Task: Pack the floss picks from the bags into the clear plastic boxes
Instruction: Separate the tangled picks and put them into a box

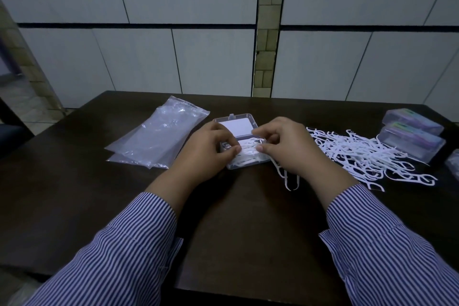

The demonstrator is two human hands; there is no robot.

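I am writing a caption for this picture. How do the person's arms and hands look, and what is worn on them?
Both arms wear long shirt sleeves with thin blue and white stripes, left sleeve and right sleeve, cuffs ending above the wrists. The left hand and right hand are bare: no gloves, rings or watch visible.

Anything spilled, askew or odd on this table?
A few floss picks lie on the table beside the open clear box, under the right hand, apart from the loose pile. Nothing looks damaged.
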